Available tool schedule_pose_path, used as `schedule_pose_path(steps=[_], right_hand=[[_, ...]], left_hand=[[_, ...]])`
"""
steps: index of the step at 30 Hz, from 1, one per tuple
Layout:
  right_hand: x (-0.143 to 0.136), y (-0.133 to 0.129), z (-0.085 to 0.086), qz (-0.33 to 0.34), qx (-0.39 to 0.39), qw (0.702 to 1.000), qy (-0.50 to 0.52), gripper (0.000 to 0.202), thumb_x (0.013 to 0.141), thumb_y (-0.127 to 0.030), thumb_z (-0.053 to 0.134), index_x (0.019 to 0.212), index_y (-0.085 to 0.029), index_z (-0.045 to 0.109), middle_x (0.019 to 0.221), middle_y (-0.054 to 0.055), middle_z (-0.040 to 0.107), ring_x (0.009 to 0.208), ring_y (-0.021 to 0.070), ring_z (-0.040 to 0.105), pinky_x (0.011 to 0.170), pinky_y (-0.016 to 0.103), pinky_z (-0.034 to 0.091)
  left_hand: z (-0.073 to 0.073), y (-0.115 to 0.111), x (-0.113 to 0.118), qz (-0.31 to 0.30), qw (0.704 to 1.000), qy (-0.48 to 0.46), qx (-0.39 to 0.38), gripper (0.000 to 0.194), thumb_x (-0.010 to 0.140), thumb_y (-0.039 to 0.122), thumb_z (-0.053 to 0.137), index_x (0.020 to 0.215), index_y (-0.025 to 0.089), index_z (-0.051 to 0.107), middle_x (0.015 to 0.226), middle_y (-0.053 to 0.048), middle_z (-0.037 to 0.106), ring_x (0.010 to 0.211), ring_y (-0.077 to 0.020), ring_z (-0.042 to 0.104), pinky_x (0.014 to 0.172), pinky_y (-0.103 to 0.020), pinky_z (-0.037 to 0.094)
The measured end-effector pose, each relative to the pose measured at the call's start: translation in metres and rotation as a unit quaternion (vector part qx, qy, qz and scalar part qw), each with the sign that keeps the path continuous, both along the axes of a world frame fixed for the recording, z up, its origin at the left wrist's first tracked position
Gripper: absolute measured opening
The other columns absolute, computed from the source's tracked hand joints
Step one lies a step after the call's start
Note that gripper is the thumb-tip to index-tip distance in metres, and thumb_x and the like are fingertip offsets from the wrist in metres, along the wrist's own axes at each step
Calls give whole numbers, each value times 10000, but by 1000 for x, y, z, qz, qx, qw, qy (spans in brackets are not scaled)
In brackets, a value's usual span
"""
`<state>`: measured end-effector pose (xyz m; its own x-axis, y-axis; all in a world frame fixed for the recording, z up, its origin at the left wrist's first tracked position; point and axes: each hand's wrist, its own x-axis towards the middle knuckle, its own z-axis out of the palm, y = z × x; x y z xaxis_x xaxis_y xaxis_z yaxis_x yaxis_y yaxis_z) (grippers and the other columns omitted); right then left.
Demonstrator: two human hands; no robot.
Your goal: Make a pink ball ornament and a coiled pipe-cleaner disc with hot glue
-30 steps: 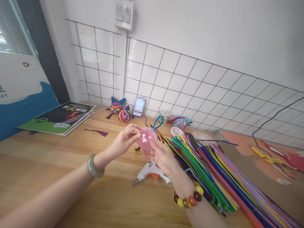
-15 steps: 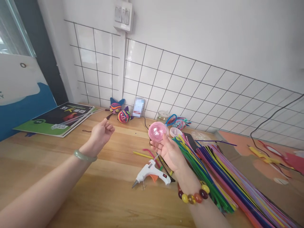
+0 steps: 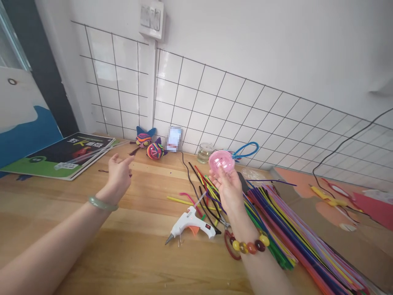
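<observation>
My right hand (image 3: 229,187) grips a shiny pink see-through plastic cup (image 3: 221,159), shallow and round, with the thumb over its near side. From the cup's right edge sticks out a loop of blue pipe cleaner (image 3: 252,147). My left hand (image 3: 119,173) hovers over the table at the left, holding nothing, its fingers apart and one pointing to the right. Below and between the hands lies a white hot glue gun (image 3: 190,224), nozzle toward the lower left. Loose pipe cleaners (image 3: 199,180) are scattered beside my right hand.
Bundles of coloured pipe cleaners (image 3: 288,221) cover the right side. Two colourful striped figures (image 3: 144,138), a phone (image 3: 174,139) and a glass jar (image 3: 205,153) stand by the wall. Magazines (image 3: 70,157) lie left; red-handled pliers (image 3: 230,246) rest under my right wrist.
My left hand has gone from closed to spread fingers. My right hand has moved right and turned the pink cup, so the blue loop now points right. The view has shifted slightly.
</observation>
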<state>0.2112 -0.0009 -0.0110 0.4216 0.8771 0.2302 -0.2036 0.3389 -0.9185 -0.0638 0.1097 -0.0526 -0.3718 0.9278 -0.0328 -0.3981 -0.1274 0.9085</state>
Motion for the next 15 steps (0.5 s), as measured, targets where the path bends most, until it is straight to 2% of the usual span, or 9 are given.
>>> schedule_pose_path(steps=[1, 3, 4, 7, 9, 12, 15], right_hand=[[-4, -2, 0, 22, -5, 1000, -22, 399, 690, -344, 670, 1040, -241, 508, 1016, 30, 612, 837, 159, 617, 761, 328, 497], [-16, -7, 0, 83, -20, 994, -64, 459, 674, -323, 685, 1083, -243, 493, 1076, 48, 595, 894, 185, 605, 751, 328, 501], [-23, -10, -1, 123, -26, 989, -83, 510, 663, -305, 696, 1120, -246, 477, 1119, 56, 578, 954, 201, 585, 772, 334, 495], [-41, -19, -3, 209, -19, 971, -113, 639, 641, -249, 714, 1207, -253, 418, 1188, 55, 542, 1058, 210, 533, 885, 364, 441], [-49, -24, -4, 239, -27, 961, -138, 663, 644, -231, 713, 1227, -265, 400, 1181, 53, 545, 1039, 211, 543, 888, 375, 437], [-54, -29, -7, 259, -40, 949, -176, 693, 638, -208, 719, 1243, -272, 386, 1175, 54, 543, 1010, 217, 556, 870, 380, 446], [-56, -32, -8, 260, -40, 947, -185, 742, 653, -207, 707, 1289, -276, 332, 1170, 52, 544, 1002, 216, 558, 873, 386, 442]], left_hand=[[2, -6, 8, -22, 999, 23, 2, 562, 619, 232, 702, 1102, 264, 416, 874, 7, 558, 766, -111, 549, 598, -213, 373], [9, -22, 25, -88, 995, 39, 25, 587, 592, 264, 730, 1120, 260, 473, 1021, -52, 576, 945, -177, 542, 687, -260, 399], [12, -30, 33, -166, 983, 58, 58, 563, 633, 293, 703, 1146, 253, 476, 1101, -85, 558, 1035, -207, 508, 744, -290, 401], [22, -52, 51, -351, 922, 93, 134, 618, 674, 319, 674, 1234, 246, 423, 1225, -133, 498, 1158, -251, 429, 876, -361, 378], [28, -64, 56, -450, 870, 104, 173, 714, 647, 295, 699, 1279, 262, 368, 1299, -137, 432, 1164, -279, 425, 888, -395, 393], [34, -75, 57, -486, 839, 127, 210, 751, 602, 213, 735, 1265, 247, 384, 1252, -116, 481, 1118, -279, 470, 884, -389, 415], [38, -79, 56, -493, 829, 159, 210, 584, 628, 190, 713, 1167, 202, 487, 1093, -92, 585, 1005, -258, 545, 848, -378, 444]])
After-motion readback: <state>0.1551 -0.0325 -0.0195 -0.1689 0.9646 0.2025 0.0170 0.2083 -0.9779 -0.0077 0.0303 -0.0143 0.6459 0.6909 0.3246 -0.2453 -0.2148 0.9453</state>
